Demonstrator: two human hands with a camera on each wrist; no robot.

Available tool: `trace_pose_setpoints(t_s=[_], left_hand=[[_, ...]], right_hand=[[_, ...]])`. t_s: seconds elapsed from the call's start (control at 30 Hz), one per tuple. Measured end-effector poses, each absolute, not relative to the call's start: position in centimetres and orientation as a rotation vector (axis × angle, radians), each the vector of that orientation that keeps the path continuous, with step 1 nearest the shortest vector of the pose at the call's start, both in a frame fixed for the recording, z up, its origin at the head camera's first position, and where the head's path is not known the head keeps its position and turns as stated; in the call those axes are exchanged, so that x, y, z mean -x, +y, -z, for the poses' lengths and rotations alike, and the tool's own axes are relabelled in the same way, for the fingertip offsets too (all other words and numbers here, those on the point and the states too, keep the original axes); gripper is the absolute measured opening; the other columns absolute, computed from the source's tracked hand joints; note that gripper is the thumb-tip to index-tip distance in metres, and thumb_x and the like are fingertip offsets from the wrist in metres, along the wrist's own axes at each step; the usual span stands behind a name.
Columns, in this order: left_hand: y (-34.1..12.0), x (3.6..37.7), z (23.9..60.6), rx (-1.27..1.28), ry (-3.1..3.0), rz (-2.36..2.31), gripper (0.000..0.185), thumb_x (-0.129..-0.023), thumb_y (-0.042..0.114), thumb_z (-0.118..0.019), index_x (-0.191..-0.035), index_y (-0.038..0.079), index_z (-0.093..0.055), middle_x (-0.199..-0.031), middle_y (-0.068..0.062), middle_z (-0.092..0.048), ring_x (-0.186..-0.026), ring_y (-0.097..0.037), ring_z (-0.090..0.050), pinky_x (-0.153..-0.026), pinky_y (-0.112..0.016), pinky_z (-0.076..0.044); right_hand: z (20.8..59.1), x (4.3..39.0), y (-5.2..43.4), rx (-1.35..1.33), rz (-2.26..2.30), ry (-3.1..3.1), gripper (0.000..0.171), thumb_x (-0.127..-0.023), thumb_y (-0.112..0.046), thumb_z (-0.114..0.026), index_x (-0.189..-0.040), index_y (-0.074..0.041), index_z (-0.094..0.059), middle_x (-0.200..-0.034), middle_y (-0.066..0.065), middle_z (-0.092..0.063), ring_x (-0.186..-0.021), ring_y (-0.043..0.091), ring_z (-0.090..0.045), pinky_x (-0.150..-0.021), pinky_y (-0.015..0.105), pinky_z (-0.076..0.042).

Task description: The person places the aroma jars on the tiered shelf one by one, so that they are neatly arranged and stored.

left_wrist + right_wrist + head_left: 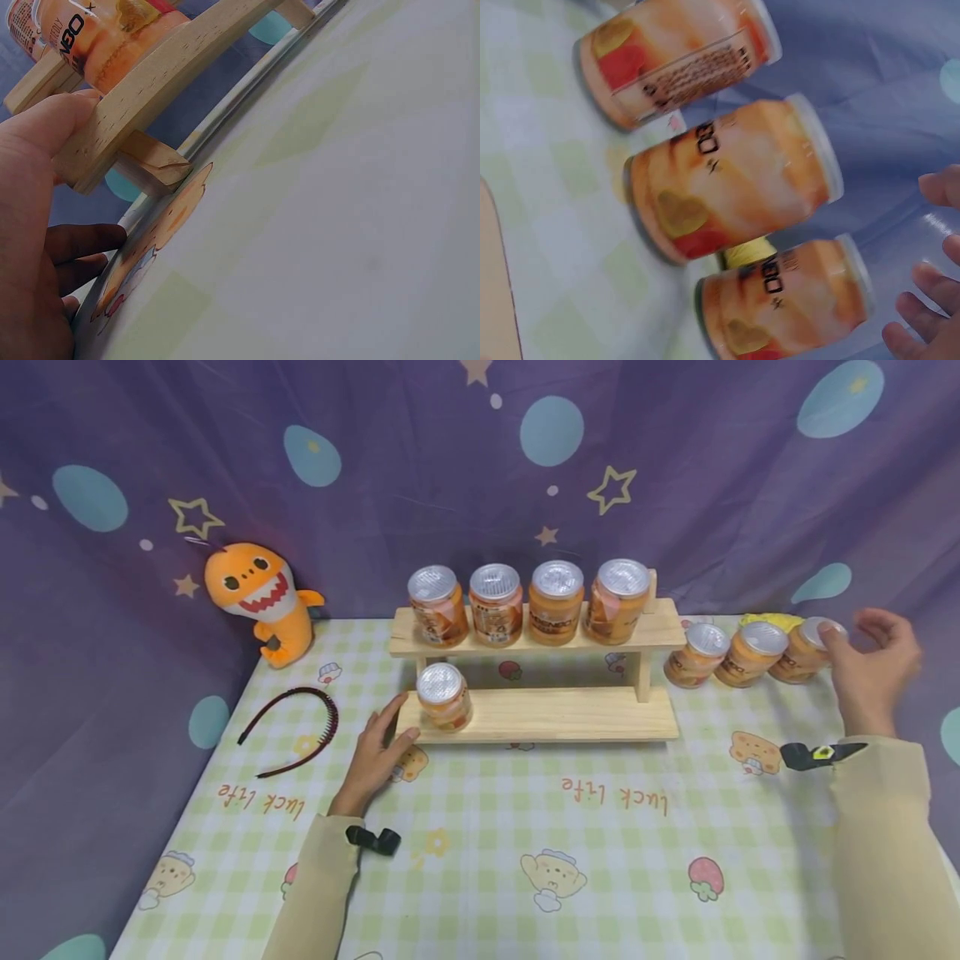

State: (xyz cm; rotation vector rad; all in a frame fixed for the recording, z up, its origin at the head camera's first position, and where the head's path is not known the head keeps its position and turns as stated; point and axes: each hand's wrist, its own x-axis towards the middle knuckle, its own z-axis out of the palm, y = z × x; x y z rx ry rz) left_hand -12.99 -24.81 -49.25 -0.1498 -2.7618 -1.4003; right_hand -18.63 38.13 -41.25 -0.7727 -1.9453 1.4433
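A two-tier wooden shelf (pixel 555 714) stands on the table. My left hand (pixel 377 752) grips the left end of its lower board, the thumb (pixel 64 116) against the wood and the lower fingers near the tablecloth. Close to that thumb, an orange can (pixel 444 697) with a silvery lid stands on the lower board. Several matching cans (pixel 556 602) line the upper board. Three more, including the rightmost can (pixel 804 652), stand on the table right of the shelf. Beside that rightmost can hovers my right hand (pixel 876 672), fingers loosely bent and spread, holding nothing.
An orange shark plush (pixel 262 597) sits at the back left. A dark toothed headband (pixel 330 727) lies left of the shelf. Something yellow (pixel 772 621) shows behind the right-hand cans. A purple curtain (pixel 420 460) hangs along the table's back edge.
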Motion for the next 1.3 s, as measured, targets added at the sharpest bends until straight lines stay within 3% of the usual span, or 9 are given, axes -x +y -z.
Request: trace_pose_setpoints(t_s=[0.23,0.6,0.93,1.17,1.3], left_hand=[[-24.8,13.0,49.5,0.163,-2.757,1.389,0.064,-0.098,0.033,-0.063,-0.156,0.027,-0.037,-0.161,-0.009,-0.040,-0.153,-0.039,-0.028,-0.130,-0.056,-0.006],[-24.8,13.1,49.4,0.147,-2.761,1.399,0.063,-0.099,0.035,-0.062,-0.156,0.027,-0.037,-0.162,-0.008,-0.039,-0.153,-0.040,-0.026,-0.130,-0.056,-0.005],[-24.7,13.1,49.5,0.145,-2.760,1.403,0.063,-0.099,0.035,-0.062,-0.156,0.028,-0.037,-0.162,-0.008,-0.039,-0.153,-0.040,-0.026,-0.130,-0.055,-0.005],[-24.8,13.1,49.4,0.148,-2.755,1.400,0.063,-0.098,0.035,-0.063,-0.156,0.029,-0.037,-0.161,-0.008,-0.041,-0.152,-0.039,-0.028,-0.130,-0.055,-0.005],[-24.9,13.1,49.4,0.145,-2.759,1.395,0.063,-0.098,0.034,-0.062,-0.156,0.029,-0.037,-0.161,-0.009,-0.041,-0.152,-0.040,-0.028,-0.130,-0.056,-0.006]], right_hand=[[42.5,19.3,38.9,0.836,-1.356,-2.139,0.051,-0.084,-0.031,-0.074,-0.132,-0.037,-0.056,-0.135,-0.021,-0.056,-0.114,-0.011,-0.047,-0.103,0.012,-0.034],[43.8,20.4,39.5,0.848,-1.399,-2.175,0.066,-0.082,-0.030,-0.075,-0.142,-0.032,-0.046,-0.137,-0.020,-0.049,-0.126,-0.006,-0.043,-0.114,0.014,-0.031],[45.1,21.3,40.1,0.948,-1.369,-2.297,0.074,-0.085,-0.041,-0.069,-0.151,-0.038,-0.034,-0.143,-0.023,-0.039,-0.141,0.007,-0.035,-0.122,0.022,-0.027],[46.0,21.7,40.3,0.995,-1.386,-2.231,0.071,-0.083,-0.044,-0.070,-0.148,-0.033,-0.042,-0.132,-0.023,-0.047,-0.125,-0.001,-0.044,-0.117,0.017,-0.031],[46.3,21.7,40.1,0.994,-1.440,-2.189,0.068,-0.083,-0.043,-0.072,-0.145,-0.031,-0.047,-0.124,-0.024,-0.049,-0.114,-0.007,-0.043,-0.115,0.016,-0.033]])
